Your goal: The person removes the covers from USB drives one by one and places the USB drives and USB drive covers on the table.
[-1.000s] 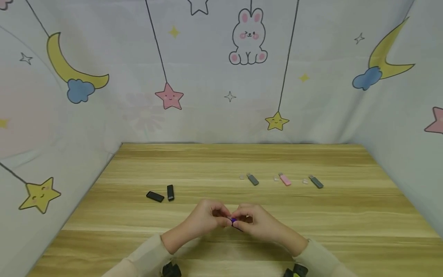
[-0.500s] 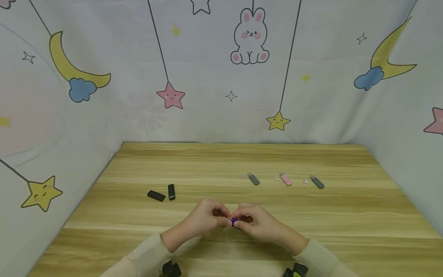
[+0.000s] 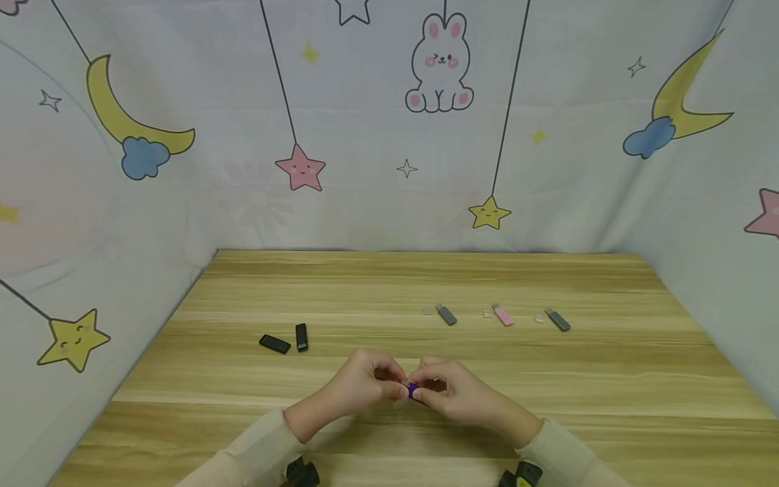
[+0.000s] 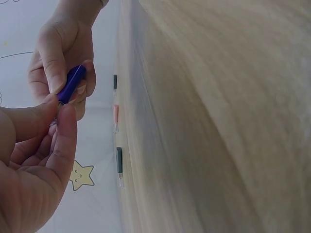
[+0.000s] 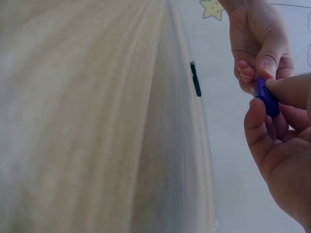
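Both hands meet over the front middle of the table. My right hand (image 3: 453,392) pinches a purple USB stick (image 4: 73,83) between thumb and fingers; the stick is tilted and partly covered by the fingers in the head view. At the stick's plug end, my left hand (image 3: 364,384) pinches a small clear cap (image 4: 53,119), mostly hidden by thumb and fingertips. A bit of the stick's end shows between the two hands in the left wrist view. The right wrist view shows the purple body with the right thumb on it.
On the wooden table (image 3: 341,284), two black USB sticks (image 3: 274,343) lie at the left. Toward the back right lie a grey stick (image 3: 446,314), a pink stick (image 3: 502,315) and another grey stick (image 3: 557,320), each uncapped beside a small clear cap (image 3: 487,314). A printed cloth (image 3: 365,122) hangs behind.
Slightly more of the purple stick shows between the fingertips as the hands ease a little apart. The head view has shifted a little; the sticks on the table stay put.
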Available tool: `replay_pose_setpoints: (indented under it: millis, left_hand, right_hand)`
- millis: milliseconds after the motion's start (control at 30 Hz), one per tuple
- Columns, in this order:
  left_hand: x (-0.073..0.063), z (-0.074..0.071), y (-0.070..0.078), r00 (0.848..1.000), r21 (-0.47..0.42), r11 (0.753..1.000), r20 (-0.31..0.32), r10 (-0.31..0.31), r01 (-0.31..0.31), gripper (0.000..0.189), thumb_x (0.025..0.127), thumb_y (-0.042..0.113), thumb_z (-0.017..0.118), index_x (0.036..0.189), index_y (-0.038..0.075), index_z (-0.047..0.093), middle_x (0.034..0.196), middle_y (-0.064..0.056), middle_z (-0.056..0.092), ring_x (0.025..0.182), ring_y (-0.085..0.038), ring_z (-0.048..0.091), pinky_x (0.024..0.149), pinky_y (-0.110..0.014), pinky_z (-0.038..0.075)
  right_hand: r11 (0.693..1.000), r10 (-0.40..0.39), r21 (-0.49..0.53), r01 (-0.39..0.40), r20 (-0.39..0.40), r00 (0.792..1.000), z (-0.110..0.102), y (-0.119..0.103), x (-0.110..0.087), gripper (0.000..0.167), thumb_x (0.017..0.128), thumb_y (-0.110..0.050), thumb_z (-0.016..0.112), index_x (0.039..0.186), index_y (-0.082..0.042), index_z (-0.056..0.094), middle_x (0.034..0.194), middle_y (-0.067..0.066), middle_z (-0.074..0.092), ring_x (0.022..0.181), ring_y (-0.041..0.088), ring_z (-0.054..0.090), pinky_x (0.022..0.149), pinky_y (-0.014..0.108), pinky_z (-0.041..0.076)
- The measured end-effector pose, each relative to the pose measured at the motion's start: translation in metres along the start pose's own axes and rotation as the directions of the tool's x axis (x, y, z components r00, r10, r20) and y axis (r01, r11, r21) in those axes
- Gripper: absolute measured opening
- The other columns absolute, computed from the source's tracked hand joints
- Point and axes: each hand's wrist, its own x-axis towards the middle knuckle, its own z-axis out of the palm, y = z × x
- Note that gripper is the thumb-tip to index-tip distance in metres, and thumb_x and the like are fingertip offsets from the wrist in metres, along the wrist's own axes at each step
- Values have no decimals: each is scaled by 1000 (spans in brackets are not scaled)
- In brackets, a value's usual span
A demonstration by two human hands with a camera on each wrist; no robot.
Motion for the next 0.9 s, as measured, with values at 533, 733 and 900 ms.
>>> replay_pose_setpoints:
  millis: [533,733,900]
  left_hand:
    - [0,-5,1,999,10,999,-17,-35,36,5,84,-2,71,87,-5,71,81,-14,71,70,-13,66,64,-30,57]
    - [2,-10,2,998,15,998,-28,-56,56,8,86,3,70,91,-4,71,83,-11,70,73,-17,67,68,-38,57]
    - [3,-17,5,995,12,997,-67,-74,75,11,87,6,71,92,-2,70,84,-8,69,75,-19,67,70,-43,57]
  right_hand:
    - [996,-36,-87,37,17,999,-4,-1,-1,22,94,-6,61,113,2,68,83,-2,53,75,1,48,67,20,50]
    - [986,-48,-158,50,18,999,-10,-4,2,27,95,-8,59,119,3,66,81,-5,52,73,0,47,68,20,50]
    - [981,-73,-178,72,2,997,-18,-3,8,26,96,-7,59,118,5,65,81,-3,51,72,1,46,68,21,50]
